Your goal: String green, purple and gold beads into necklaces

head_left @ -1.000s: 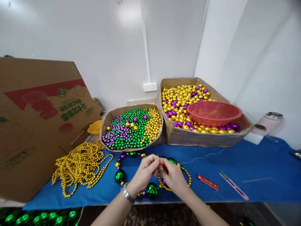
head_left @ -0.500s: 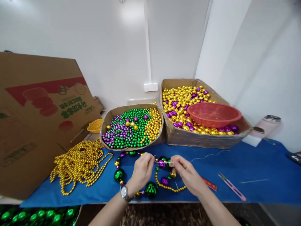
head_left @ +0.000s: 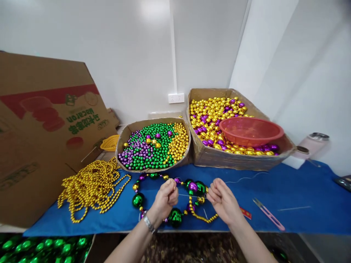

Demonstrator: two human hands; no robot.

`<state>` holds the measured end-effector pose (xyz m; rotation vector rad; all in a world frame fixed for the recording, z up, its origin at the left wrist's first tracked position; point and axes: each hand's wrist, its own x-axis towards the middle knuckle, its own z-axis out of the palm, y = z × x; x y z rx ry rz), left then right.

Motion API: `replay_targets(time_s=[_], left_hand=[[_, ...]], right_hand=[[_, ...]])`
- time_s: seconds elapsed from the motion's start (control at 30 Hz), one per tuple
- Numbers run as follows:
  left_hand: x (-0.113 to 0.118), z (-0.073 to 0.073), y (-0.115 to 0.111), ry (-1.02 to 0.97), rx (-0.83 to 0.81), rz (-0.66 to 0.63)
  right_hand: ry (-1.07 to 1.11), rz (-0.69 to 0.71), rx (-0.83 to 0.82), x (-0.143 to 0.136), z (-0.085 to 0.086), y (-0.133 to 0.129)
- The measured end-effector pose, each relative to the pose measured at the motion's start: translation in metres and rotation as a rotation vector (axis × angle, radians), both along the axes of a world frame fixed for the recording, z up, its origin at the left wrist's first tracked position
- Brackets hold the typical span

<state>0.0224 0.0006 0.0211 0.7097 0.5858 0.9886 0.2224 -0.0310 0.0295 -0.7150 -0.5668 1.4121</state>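
A thin pale string (head_left: 184,195) is stretched between my two hands above the blue cloth. My left hand (head_left: 166,199), with a watch on its wrist, is closed in a fist on one end. The other end runs into my right hand (head_left: 223,201), also closed. Below them lies a bead necklace with large green balls (head_left: 175,218), purple balls and small gold beads. Part of the necklace is hidden behind my hands. A short strand of gold beads (head_left: 203,219) curves between my wrists, near a small needle-like piece (head_left: 205,213).
Behind stand a box of small green, purple and gold beads (head_left: 153,170) and a larger box (head_left: 227,162) with a red basket (head_left: 251,133) on its balls. Gold bead strands (head_left: 90,188) lie left, before a big carton (head_left: 55,146). Pink thread snips (head_left: 270,215) lie right.
My hands have moved apart and closed into fists, and the string between them is now longer and taut. The view has shifted slightly.
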Motion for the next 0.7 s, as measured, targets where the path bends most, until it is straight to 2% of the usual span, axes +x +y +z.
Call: replay_targets(time_s=[0.1,0.17,0.27,0.4,0.47,0.57,0.7], left_hand=[[-0.004,-0.014,-0.001,0.108,-0.024,0.028],[-0.005,-0.012,-0.002,0.136,-0.026,0.058],[-0.001,0.012,-0.004,0.235,0.128,0.129],[0.012,0.058,-0.006,0.466,0.571,0.243],[0.020,0.070,-0.006,0.534,0.728,0.251],[0.031,0.068,-0.004,0.575,0.827,0.221],[0.042,0.049,0.004,0.483,0.710,0.192]], right_hand=[[-0.120,0.009,-0.006,-0.003,-0.005,-0.002],[-0.218,0.027,0.004,-0.003,-0.004,-0.002],[-0.414,0.081,0.035,-0.001,0.005,-0.003],[-0.687,0.179,0.098,-0.004,0.022,-0.003],[-0.928,0.192,0.198,-0.008,0.030,-0.002],[-1.225,0.141,0.353,-0.012,0.043,-0.002],[-1.269,0.109,0.374,-0.007,0.058,-0.002]])
